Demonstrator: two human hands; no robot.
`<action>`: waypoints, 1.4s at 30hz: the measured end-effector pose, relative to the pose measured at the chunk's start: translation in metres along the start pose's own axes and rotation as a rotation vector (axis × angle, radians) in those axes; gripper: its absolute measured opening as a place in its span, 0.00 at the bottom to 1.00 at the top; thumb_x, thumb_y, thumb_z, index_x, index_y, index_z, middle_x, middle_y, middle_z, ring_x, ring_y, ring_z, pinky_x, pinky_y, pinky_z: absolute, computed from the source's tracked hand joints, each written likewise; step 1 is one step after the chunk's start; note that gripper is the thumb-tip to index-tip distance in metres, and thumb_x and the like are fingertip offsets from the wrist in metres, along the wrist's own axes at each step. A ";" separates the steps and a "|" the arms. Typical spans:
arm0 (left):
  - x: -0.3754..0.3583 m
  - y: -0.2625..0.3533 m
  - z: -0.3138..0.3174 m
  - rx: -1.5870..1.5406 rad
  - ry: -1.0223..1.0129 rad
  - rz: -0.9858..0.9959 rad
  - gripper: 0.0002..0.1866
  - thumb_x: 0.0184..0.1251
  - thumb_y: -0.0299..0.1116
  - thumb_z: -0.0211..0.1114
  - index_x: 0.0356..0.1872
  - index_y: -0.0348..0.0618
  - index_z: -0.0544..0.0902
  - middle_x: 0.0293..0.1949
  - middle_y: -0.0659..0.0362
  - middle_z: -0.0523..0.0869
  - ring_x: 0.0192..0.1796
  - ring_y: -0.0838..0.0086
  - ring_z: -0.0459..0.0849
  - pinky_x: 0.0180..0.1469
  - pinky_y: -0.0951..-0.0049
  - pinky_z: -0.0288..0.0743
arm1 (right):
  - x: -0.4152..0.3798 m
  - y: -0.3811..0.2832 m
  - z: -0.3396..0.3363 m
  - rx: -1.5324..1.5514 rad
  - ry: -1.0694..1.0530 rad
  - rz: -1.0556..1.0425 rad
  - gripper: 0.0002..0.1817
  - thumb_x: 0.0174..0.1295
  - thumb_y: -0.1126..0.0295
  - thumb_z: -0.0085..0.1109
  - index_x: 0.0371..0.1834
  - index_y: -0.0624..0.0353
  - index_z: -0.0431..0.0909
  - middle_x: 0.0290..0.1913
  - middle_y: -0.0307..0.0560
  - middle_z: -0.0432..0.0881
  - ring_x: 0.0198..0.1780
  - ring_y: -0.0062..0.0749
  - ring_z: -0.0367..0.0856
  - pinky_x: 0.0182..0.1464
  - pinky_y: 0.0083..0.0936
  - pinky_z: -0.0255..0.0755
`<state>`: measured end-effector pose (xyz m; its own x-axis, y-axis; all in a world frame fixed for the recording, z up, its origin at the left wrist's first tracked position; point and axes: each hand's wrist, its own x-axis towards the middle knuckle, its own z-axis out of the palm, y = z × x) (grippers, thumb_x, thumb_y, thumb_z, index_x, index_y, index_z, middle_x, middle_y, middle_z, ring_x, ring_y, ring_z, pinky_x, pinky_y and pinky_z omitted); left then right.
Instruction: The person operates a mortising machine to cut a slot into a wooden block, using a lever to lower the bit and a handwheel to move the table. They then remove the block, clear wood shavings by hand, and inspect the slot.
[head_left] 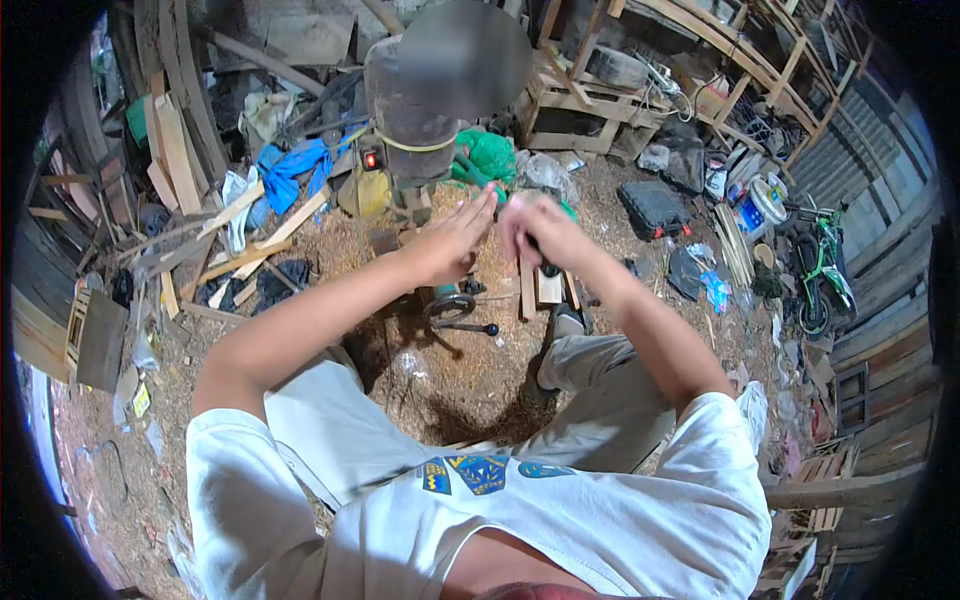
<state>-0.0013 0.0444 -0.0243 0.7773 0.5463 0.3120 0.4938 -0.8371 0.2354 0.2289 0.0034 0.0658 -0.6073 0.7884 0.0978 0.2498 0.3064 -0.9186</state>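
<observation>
My left hand [455, 240] is held out in front of me with its fingers stretched and nearly straight, holding nothing that I can see. Close beside it, my right hand [548, 232] is curled and smeared by motion. A short black piece [549, 269] shows under its palm; what the fingers hold is hidden. Below my left hand is a machine part with a round metal handwheel [450, 309] and a crank ending in a black knob [491, 329]. Wooden strips [549, 288] lie below my right hand, near my foot.
Sawdust and shavings cover the ground [440, 400]. A large drum-like container [410, 130] stands ahead, by a green plastic bag [484, 158]. Loose boards [260, 250] and a blue sheet [290, 170] lie left. Rightward are a black case [653, 208], a white bucket [762, 205] and a green bicycle [825, 265].
</observation>
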 end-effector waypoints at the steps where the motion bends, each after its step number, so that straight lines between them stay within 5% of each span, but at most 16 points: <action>1: 0.003 0.004 -0.006 -0.043 0.014 -0.041 0.51 0.70 0.26 0.61 0.89 0.33 0.40 0.90 0.39 0.44 0.90 0.44 0.50 0.89 0.48 0.50 | 0.007 -0.008 -0.011 0.070 0.031 -0.064 0.45 0.84 0.34 0.36 0.23 0.61 0.83 0.15 0.40 0.76 0.17 0.24 0.73 0.23 0.26 0.68; 3: 0.005 0.014 -0.021 -0.034 0.061 -0.043 0.50 0.70 0.27 0.63 0.88 0.34 0.45 0.90 0.39 0.44 0.87 0.40 0.56 0.88 0.47 0.55 | 0.027 -0.016 -0.034 0.437 0.047 -0.146 0.45 0.85 0.33 0.28 0.30 0.63 0.82 0.18 0.40 0.75 0.19 0.26 0.73 0.27 0.26 0.70; 5: 0.006 0.027 -0.039 -0.023 0.027 -0.136 0.46 0.69 0.29 0.64 0.87 0.34 0.55 0.89 0.39 0.44 0.83 0.34 0.63 0.85 0.47 0.62 | 0.054 -0.027 -0.042 0.612 0.152 -0.511 0.42 0.86 0.35 0.28 0.36 0.62 0.80 0.21 0.42 0.76 0.25 0.30 0.75 0.36 0.26 0.74; 6: 0.004 0.020 -0.033 0.052 0.172 -0.062 0.34 0.71 0.35 0.65 0.78 0.39 0.74 0.83 0.36 0.65 0.73 0.37 0.78 0.76 0.46 0.74 | 0.070 -0.026 -0.049 0.557 0.258 -0.618 0.40 0.87 0.38 0.27 0.40 0.63 0.80 0.29 0.46 0.80 0.36 0.33 0.79 0.48 0.30 0.74; 7: 0.007 0.024 -0.041 0.065 0.177 -0.050 0.34 0.71 0.35 0.65 0.78 0.39 0.74 0.83 0.36 0.65 0.73 0.37 0.78 0.76 0.46 0.74 | 0.079 -0.037 -0.042 0.620 0.390 -0.669 0.36 0.88 0.42 0.29 0.48 0.63 0.80 0.38 0.46 0.83 0.46 0.35 0.80 0.59 0.34 0.72; 9: 0.012 0.032 -0.063 0.001 -0.390 -0.340 0.23 0.75 0.41 0.62 0.66 0.44 0.83 0.68 0.41 0.85 0.62 0.44 0.88 0.65 0.46 0.82 | 0.113 -0.040 -0.045 0.495 0.480 -0.822 0.36 0.87 0.39 0.33 0.63 0.62 0.77 0.49 0.48 0.84 0.56 0.37 0.80 0.67 0.38 0.68; 10: 0.008 0.021 -0.049 -0.036 -0.394 -0.324 0.26 0.75 0.43 0.64 0.72 0.48 0.80 0.57 0.43 0.89 0.55 0.45 0.89 0.59 0.46 0.82 | 0.121 -0.039 -0.042 0.425 0.515 -0.823 0.35 0.87 0.40 0.35 0.75 0.59 0.70 0.54 0.46 0.84 0.61 0.35 0.79 0.71 0.38 0.64; 11: 0.004 0.009 -0.036 -0.073 -0.399 -0.309 0.30 0.76 0.45 0.65 0.77 0.53 0.78 0.47 0.44 0.92 0.47 0.45 0.90 0.54 0.45 0.82 | 0.136 -0.021 -0.046 0.320 0.526 -0.828 0.38 0.87 0.39 0.33 0.85 0.57 0.59 0.67 0.50 0.80 0.70 0.37 0.75 0.78 0.40 0.59; 13: 0.009 0.024 -0.059 0.007 -0.749 -0.229 0.31 0.79 0.49 0.63 0.79 0.54 0.76 0.57 0.44 0.91 0.56 0.46 0.89 0.60 0.51 0.82 | 0.149 -0.012 -0.028 0.263 0.641 -0.813 0.43 0.87 0.37 0.30 0.92 0.56 0.44 0.84 0.54 0.63 0.85 0.42 0.61 0.86 0.41 0.48; 15: -0.004 -0.004 -0.031 -0.094 -0.808 -0.106 0.32 0.80 0.53 0.62 0.81 0.58 0.74 0.67 0.45 0.87 0.66 0.47 0.86 0.69 0.54 0.79 | 0.158 0.020 -0.029 0.080 0.581 -0.645 0.45 0.86 0.35 0.26 0.94 0.53 0.32 0.94 0.47 0.35 0.93 0.42 0.34 0.89 0.39 0.35; 16: 0.001 0.017 -0.051 -0.078 -0.905 -0.202 0.35 0.80 0.56 0.61 0.83 0.60 0.71 0.74 0.47 0.82 0.74 0.49 0.81 0.76 0.56 0.73 | 0.174 0.044 -0.036 0.002 0.551 -0.654 0.44 0.87 0.36 0.24 0.94 0.53 0.33 0.94 0.47 0.36 0.93 0.43 0.35 0.89 0.39 0.34; 28: -0.012 0.030 -0.053 0.033 -0.999 -0.261 0.38 0.79 0.59 0.61 0.84 0.58 0.69 0.75 0.45 0.81 0.75 0.47 0.79 0.76 0.53 0.72 | 0.247 0.103 -0.043 0.245 0.525 -0.244 0.48 0.84 0.29 0.16 0.91 0.54 0.55 0.90 0.43 0.57 0.90 0.40 0.49 0.89 0.37 0.33; 32: -0.020 0.027 -0.049 -0.036 -0.990 -0.239 0.38 0.79 0.58 0.61 0.83 0.50 0.71 0.70 0.39 0.83 0.71 0.44 0.82 0.73 0.51 0.75 | 0.232 0.136 -0.038 0.132 0.641 -0.157 0.44 0.87 0.35 0.18 0.90 0.56 0.58 0.85 0.51 0.67 0.86 0.42 0.62 0.87 0.37 0.46; 35: -0.030 0.025 -0.050 -0.042 -0.972 -0.224 0.38 0.79 0.60 0.60 0.83 0.53 0.72 0.71 0.42 0.83 0.71 0.45 0.82 0.74 0.51 0.75 | 0.207 0.176 -0.016 -0.129 0.990 -0.130 0.34 0.88 0.46 0.32 0.73 0.63 0.77 0.67 0.68 0.81 0.71 0.65 0.76 0.76 0.47 0.65; 38: -0.035 0.029 -0.060 -0.040 -0.997 -0.262 0.36 0.79 0.62 0.60 0.81 0.57 0.74 0.69 0.44 0.85 0.71 0.46 0.83 0.74 0.52 0.75 | 0.153 0.210 0.018 -0.345 1.112 0.002 0.31 0.87 0.48 0.37 0.66 0.65 0.80 0.62 0.69 0.83 0.65 0.67 0.79 0.71 0.51 0.69; 42: -0.038 0.024 -0.064 -0.034 -1.109 -0.316 0.34 0.79 0.63 0.59 0.78 0.58 0.78 0.69 0.45 0.85 0.72 0.48 0.82 0.74 0.52 0.75 | 0.078 0.275 0.064 -0.331 0.913 0.341 0.32 0.86 0.47 0.37 0.57 0.67 0.82 0.58 0.73 0.85 0.63 0.69 0.81 0.68 0.54 0.71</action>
<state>-0.0445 0.0052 0.0287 0.5447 0.3917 -0.7415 0.7297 -0.6572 0.1888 0.2019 0.1149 -0.2041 0.3055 0.9234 0.2325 0.5805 0.0129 -0.8141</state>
